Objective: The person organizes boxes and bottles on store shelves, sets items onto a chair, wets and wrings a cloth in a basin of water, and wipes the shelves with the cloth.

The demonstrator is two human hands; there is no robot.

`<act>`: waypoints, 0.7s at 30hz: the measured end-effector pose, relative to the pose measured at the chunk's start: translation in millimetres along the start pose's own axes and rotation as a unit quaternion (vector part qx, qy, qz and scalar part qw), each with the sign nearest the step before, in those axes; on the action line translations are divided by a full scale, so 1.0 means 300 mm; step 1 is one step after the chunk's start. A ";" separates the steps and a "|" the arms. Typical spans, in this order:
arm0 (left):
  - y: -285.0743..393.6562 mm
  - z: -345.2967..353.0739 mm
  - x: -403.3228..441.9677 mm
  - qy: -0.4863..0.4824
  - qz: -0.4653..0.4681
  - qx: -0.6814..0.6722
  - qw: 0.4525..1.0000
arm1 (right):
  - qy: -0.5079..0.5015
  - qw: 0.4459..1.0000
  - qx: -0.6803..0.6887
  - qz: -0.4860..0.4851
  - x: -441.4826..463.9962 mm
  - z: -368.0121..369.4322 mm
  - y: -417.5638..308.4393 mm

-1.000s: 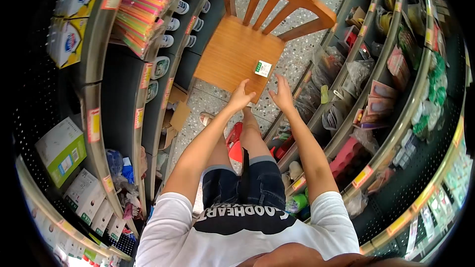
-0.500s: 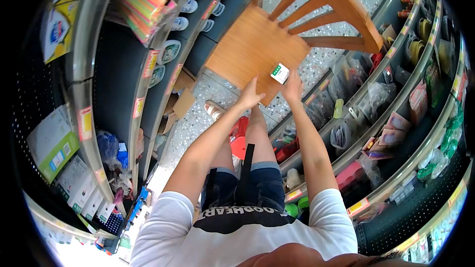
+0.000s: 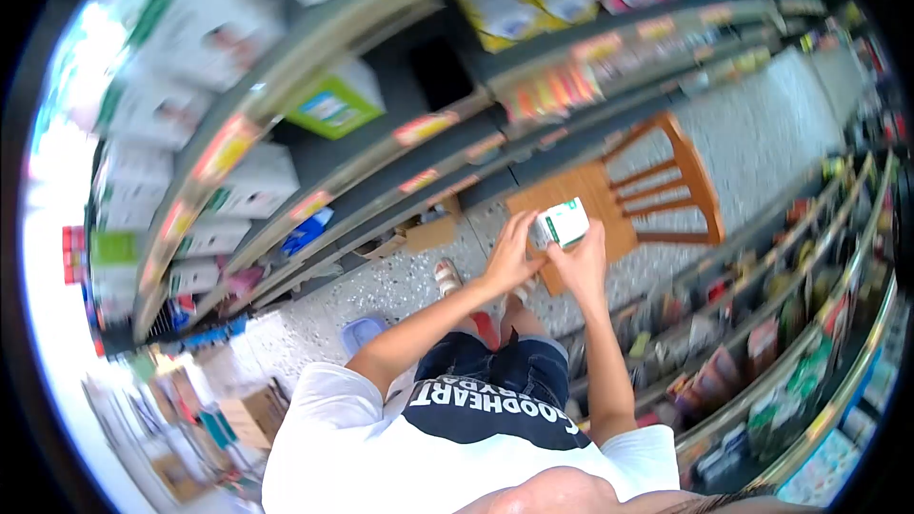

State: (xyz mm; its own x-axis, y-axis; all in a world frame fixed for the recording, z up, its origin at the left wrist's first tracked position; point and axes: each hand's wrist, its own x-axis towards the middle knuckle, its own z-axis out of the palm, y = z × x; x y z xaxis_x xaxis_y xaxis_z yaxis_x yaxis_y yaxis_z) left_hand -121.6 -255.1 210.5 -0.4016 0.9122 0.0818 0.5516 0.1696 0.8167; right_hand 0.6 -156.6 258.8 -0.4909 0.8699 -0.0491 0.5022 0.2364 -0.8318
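Observation:
Between my two hands is a small white box with green markings (image 3: 566,222), lifted in front of the wooden chair (image 3: 588,187). My right hand (image 3: 583,262) is closed on its lower right side, thumb at the near edge. The fingers of my left hand (image 3: 514,252) close on the box's left side. Some fingertips are hidden behind the box, and the view is slightly blurred.
A long shelf (image 3: 424,124) runs along the left with boxes and packets on it. Another shelf (image 3: 762,324) with bagged goods stands at the right. An opened cardboard box (image 3: 430,233) sits by the lower left shelf, and a blue slipper (image 3: 363,332) lies on the speckled floor.
The small box lay on the chair seat with my hands near it; now both hands hold it up. My view has turned left, showing more of the left shelf.

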 end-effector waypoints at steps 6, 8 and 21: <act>0.077 -0.373 -0.223 0.247 -0.012 0.032 0.968 | -0.079 0.988 -0.008 -0.131 -0.132 0.121 -0.490; 0.098 -0.483 -0.324 0.318 -0.033 0.059 0.946 | -0.112 0.976 0.018 -0.184 -0.184 0.183 -0.596; 0.209 -1.305 -0.866 0.461 -0.032 -0.083 0.883 | -0.353 0.856 0.093 -0.366 -0.391 0.436 -1.048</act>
State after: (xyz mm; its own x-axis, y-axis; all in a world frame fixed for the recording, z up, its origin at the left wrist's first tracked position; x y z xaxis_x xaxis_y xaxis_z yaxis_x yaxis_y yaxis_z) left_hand -268.7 -627.4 464.1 -0.8946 0.1976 0.4008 0.4225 0.0819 0.9027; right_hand -192.8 -389.7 453.8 -0.9666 0.0249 0.2552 -0.2131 0.4757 -0.8534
